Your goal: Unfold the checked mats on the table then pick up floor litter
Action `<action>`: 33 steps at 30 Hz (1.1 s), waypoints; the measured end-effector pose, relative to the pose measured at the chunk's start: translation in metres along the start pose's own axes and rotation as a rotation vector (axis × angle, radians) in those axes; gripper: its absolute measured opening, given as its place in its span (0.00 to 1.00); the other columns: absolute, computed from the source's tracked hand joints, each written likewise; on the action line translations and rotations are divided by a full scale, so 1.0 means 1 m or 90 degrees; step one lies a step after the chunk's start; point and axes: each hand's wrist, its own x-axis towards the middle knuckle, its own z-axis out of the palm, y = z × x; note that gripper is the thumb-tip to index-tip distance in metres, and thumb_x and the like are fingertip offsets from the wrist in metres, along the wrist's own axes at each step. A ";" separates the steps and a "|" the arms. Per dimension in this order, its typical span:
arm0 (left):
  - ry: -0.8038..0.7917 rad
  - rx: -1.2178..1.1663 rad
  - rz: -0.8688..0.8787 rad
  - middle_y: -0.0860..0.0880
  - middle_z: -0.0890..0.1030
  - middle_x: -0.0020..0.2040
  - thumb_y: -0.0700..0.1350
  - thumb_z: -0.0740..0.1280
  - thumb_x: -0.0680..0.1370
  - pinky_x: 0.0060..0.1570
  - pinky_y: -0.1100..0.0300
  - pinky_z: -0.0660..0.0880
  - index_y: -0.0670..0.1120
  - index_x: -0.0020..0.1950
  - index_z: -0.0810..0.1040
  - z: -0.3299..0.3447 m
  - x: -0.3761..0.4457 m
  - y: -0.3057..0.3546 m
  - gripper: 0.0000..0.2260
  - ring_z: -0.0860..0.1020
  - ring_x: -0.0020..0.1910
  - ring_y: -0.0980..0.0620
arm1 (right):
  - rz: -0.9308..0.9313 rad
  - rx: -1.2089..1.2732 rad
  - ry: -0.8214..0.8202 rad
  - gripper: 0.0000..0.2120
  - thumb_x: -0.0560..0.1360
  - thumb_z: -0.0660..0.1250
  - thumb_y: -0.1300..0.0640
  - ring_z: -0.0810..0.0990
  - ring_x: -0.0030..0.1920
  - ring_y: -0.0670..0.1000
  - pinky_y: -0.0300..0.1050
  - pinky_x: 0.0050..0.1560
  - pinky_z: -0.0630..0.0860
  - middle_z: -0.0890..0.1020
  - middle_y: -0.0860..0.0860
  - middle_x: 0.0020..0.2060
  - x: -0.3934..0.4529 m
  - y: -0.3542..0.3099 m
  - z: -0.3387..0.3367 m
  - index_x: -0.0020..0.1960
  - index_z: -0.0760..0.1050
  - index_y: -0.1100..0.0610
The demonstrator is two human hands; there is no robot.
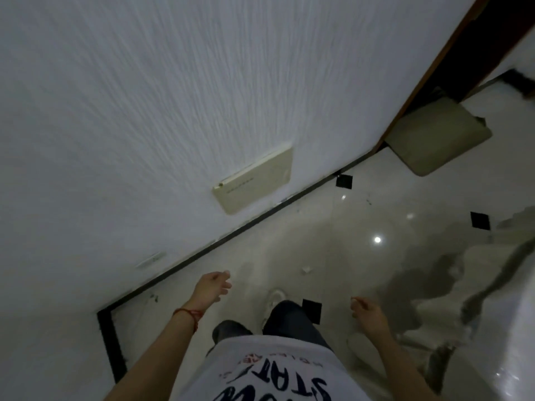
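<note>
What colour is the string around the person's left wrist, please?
Red, seen in the head view: the wrist string.

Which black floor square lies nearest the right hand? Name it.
The black square beside the dark trouser leg, just left of the right hand. The other two squares lie farther up the floor, toward the door.

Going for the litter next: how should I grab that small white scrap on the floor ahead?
Pinch the scrap from straight above with fingertips. It looks like a small crumpled piece lying on the smooth floor, so no side grip; the right hand looks nearer.
</note>
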 end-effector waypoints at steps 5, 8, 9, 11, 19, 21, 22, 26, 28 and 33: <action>0.005 0.014 -0.058 0.41 0.77 0.51 0.46 0.60 0.79 0.50 0.55 0.70 0.38 0.60 0.74 -0.006 0.051 0.059 0.15 0.75 0.49 0.45 | 0.034 0.045 0.008 0.15 0.79 0.59 0.59 0.77 0.55 0.61 0.51 0.59 0.73 0.79 0.61 0.55 0.044 -0.048 -0.019 0.61 0.73 0.67; -0.007 0.054 -0.082 0.40 0.78 0.50 0.46 0.61 0.78 0.50 0.55 0.70 0.38 0.60 0.74 -0.006 0.080 0.089 0.15 0.75 0.47 0.44 | 0.071 0.124 0.044 0.14 0.78 0.60 0.61 0.77 0.40 0.53 0.38 0.39 0.74 0.78 0.58 0.44 0.073 -0.074 -0.039 0.58 0.74 0.69; -0.015 0.073 -0.085 0.40 0.78 0.50 0.46 0.62 0.78 0.49 0.55 0.71 0.37 0.60 0.74 -0.004 0.091 0.102 0.15 0.75 0.46 0.44 | 0.080 0.145 0.058 0.13 0.78 0.60 0.62 0.75 0.35 0.50 0.35 0.34 0.71 0.76 0.58 0.42 0.084 -0.083 -0.046 0.56 0.75 0.71; -0.034 0.121 -0.085 0.40 0.79 0.49 0.46 0.63 0.78 0.43 0.57 0.72 0.37 0.58 0.75 0.002 0.112 0.132 0.15 0.76 0.43 0.45 | 0.102 0.192 0.087 0.12 0.77 0.60 0.64 0.75 0.29 0.46 0.30 0.28 0.69 0.75 0.59 0.41 0.105 -0.099 -0.061 0.54 0.74 0.72; -0.157 0.375 0.009 0.46 0.76 0.36 0.43 0.59 0.79 0.35 0.61 0.70 0.46 0.35 0.73 0.086 0.197 0.317 0.12 0.74 0.33 0.51 | 0.239 0.394 0.190 0.14 0.78 0.58 0.62 0.74 0.32 0.52 0.42 0.32 0.66 0.76 0.60 0.44 0.160 -0.122 -0.119 0.58 0.73 0.71; -0.201 0.431 0.043 0.47 0.75 0.34 0.41 0.59 0.79 0.34 0.61 0.70 0.47 0.33 0.72 0.122 0.207 0.372 0.14 0.73 0.32 0.51 | 0.263 0.438 0.224 0.14 0.79 0.59 0.62 0.76 0.36 0.57 0.45 0.34 0.68 0.77 0.64 0.47 0.168 -0.122 -0.132 0.58 0.73 0.71; -0.220 0.452 0.057 0.47 0.75 0.34 0.40 0.59 0.78 0.34 0.60 0.69 0.47 0.33 0.72 0.139 0.209 0.396 0.13 0.73 0.33 0.50 | 0.270 0.454 0.240 0.14 0.79 0.59 0.61 0.77 0.40 0.60 0.47 0.36 0.71 0.78 0.67 0.50 0.169 -0.123 -0.137 0.57 0.73 0.71; -0.274 0.477 0.107 0.46 0.77 0.37 0.43 0.62 0.77 0.36 0.61 0.70 0.46 0.36 0.74 0.220 0.217 0.486 0.10 0.74 0.38 0.49 | 0.308 0.523 0.287 0.13 0.79 0.58 0.61 0.77 0.45 0.63 0.47 0.38 0.71 0.77 0.69 0.55 0.184 -0.121 -0.160 0.56 0.73 0.71; -0.293 0.478 0.125 0.46 0.77 0.38 0.44 0.61 0.78 0.36 0.61 0.70 0.45 0.38 0.74 0.264 0.224 0.523 0.09 0.74 0.37 0.51 | 0.332 0.558 0.304 0.13 0.79 0.58 0.61 0.78 0.47 0.65 0.51 0.42 0.72 0.77 0.69 0.54 0.198 -0.117 -0.173 0.56 0.73 0.71; -0.314 0.503 0.147 0.43 0.78 0.44 0.45 0.61 0.78 0.36 0.61 0.70 0.41 0.45 0.76 0.366 0.247 0.587 0.08 0.74 0.36 0.51 | 0.399 0.634 0.308 0.15 0.79 0.59 0.62 0.74 0.43 0.58 0.45 0.33 0.66 0.77 0.71 0.55 0.258 -0.102 -0.228 0.58 0.72 0.73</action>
